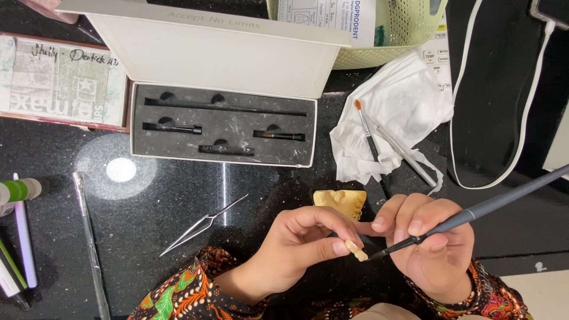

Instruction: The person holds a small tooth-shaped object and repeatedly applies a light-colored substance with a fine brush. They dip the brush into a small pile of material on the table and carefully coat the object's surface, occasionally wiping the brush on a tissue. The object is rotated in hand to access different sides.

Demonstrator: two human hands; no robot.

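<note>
Head view, the only one. Left hand (296,243) pinches a small cream tooth-shaped piece (357,249) between thumb and fingertips, fingers closed tight on it, holding it up off the black countertop (148,219), probably to keep it steady for fine work. Right hand (435,240) is closed in a pen grip on a grey-handled brush (474,212); the handle runs out toward 2 o'clock and the tip touches the piece. The two hands meet, fingers touching, likely as a brace.

The piece sits at bottom centre. At its 12 o'clock, close by, a yellowish dental model (342,201) rests on the counter.

Counts:
- One open white case (222,89) at 11 o'clock from the hands, lid propped back, with four dark tools in foam slots (225,125).
- One pair of metal tweezers (201,225) at 9 o'clock of the left hand.
- One crumpled white tissue (394,112) at 1 o'clock, with two brushes on it, one orange-tipped (368,139), one silver-handled (409,159), probably parked there to keep the tips clean.
- One long metal rod (89,237) at far left, pens beside it.
- One green basket (391,29) at the top.
- One white cable (527,118) at right.
</note>
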